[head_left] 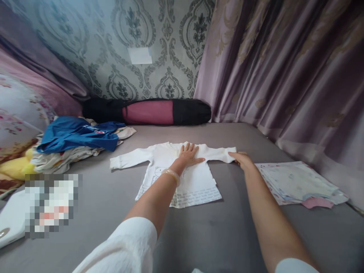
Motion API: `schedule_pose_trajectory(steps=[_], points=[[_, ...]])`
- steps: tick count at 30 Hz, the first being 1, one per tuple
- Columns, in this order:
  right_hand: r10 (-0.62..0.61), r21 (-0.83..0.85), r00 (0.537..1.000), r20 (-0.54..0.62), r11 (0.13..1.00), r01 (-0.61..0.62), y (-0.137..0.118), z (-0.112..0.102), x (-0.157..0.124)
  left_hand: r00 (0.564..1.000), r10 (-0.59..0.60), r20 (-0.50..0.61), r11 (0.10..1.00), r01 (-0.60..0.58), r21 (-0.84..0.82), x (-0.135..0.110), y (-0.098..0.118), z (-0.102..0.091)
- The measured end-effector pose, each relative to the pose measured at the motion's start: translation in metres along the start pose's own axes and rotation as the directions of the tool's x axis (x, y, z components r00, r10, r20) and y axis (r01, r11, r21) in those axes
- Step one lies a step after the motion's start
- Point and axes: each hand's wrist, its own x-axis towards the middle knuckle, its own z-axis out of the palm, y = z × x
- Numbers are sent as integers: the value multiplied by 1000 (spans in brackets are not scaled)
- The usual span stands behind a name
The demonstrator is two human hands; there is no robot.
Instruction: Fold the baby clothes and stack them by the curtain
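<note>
A small white long-sleeved top (196,182) lies spread flat on the grey bed sheet (113,212), front up, with a faint print on the chest and lettering along the hem. My left hand (189,154) lies flat on the upper chest near the collar, fingers spread, a pale bangle on the wrist. My right hand (241,158) is at the end of the garment's right-side sleeve, fingers curled on the cuff.
A stack of folded pale cloths (298,182) lies at the right. A heap of clothes with a blue garment (79,134) on top sits at the left. A black and pink bolster (148,112) lies along the wall. Curtains (298,76) hang at the right.
</note>
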Motion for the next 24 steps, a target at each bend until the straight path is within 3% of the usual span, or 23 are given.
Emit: schedule_pose_trajectory(steps=[3,6,10,13,18,24], points=[[146,259,984,105,951,-168,-10,-2,-3,1000,11,0,1000,-11,3,-1,0,0],[200,437,964,175,862,-258,-20,-5,-5,999,36,-38,999,-36,-6,-2,-3,3],[240,686,926,292,623,-377,-32,-11,-9,990,98,-98,994,-102,-44,-3,-8,7],[190,768,912,364,493,-409,-41,-16,-13,990,110,-89,991,-116,-61,-3,-9,7],[56,830,914,402,398,-390,-59,-20,-27,993,103,-56,993,-106,-57,-1,-9,6],[-107,865,895,433,327,-380,-86,-7,-46,994,101,-49,993,-103,-55,0,-10,8]])
